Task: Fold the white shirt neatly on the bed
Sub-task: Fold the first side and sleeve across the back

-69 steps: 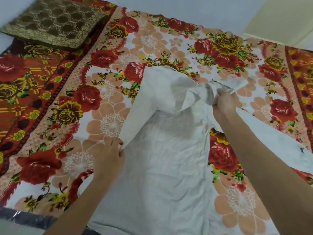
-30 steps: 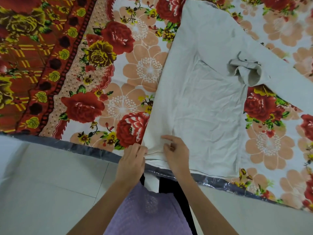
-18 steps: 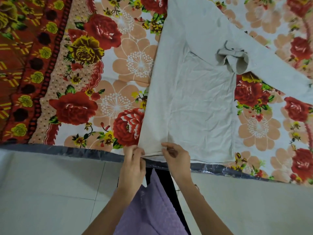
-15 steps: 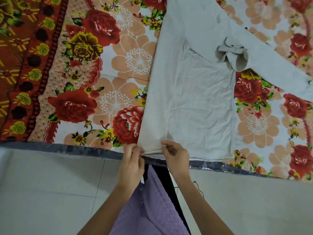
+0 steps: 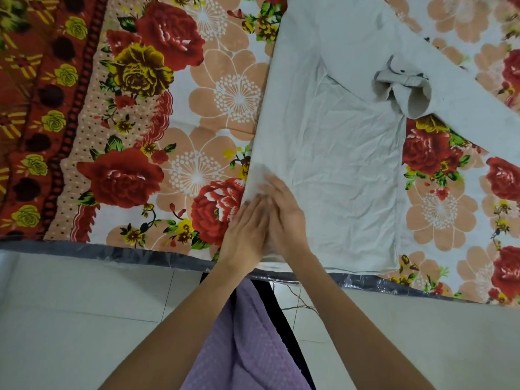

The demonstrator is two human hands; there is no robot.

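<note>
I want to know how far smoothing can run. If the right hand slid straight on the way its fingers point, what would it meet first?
Only more white shirt: the right hand points up-left along the folded left side, so it likely reaches that fold edge, then the floral bedsheet.

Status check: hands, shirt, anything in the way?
Left hand and right hand flat, pressing folded edge. White cotton shirt partly folded; right sleeve spread out. Nothing in the way.

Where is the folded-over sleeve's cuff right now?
In the head view, the cuff lies upper right on the white shirt, at its right edge, far from both hands pressing the near-left hem.
</note>
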